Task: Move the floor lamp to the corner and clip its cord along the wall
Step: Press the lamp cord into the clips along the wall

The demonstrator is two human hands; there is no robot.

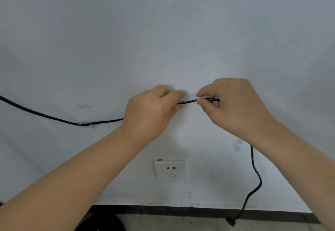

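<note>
We are holding both hands up against the pale wall (163,31), and the black cord (188,101) is running between them. Our left hand (152,111) is curling around the cord, thumb and forefinger pressed together on it just left of a small clear clip (190,95) stuck to the wall. Our right hand (233,104) is pinching the cord from the other side, fingertips (200,101) squeezing it right at the clip's edge (whether the cord is seated in the clip we cannot tell, the fingers are covering it).

To the left, the cord is sagging away along the wall and passing through a second clear clip (87,123) before climbing off the left edge. To the right, it is dropping behind our right forearm and snaking down to the floor, where its dark plug (230,220) is lying by the black skirting (181,210).

Below our hands, a white wall socket (170,171) is sitting empty, nothing plugged in; no writing or branding is readable on it. The lamp itself is not showing here.
</note>
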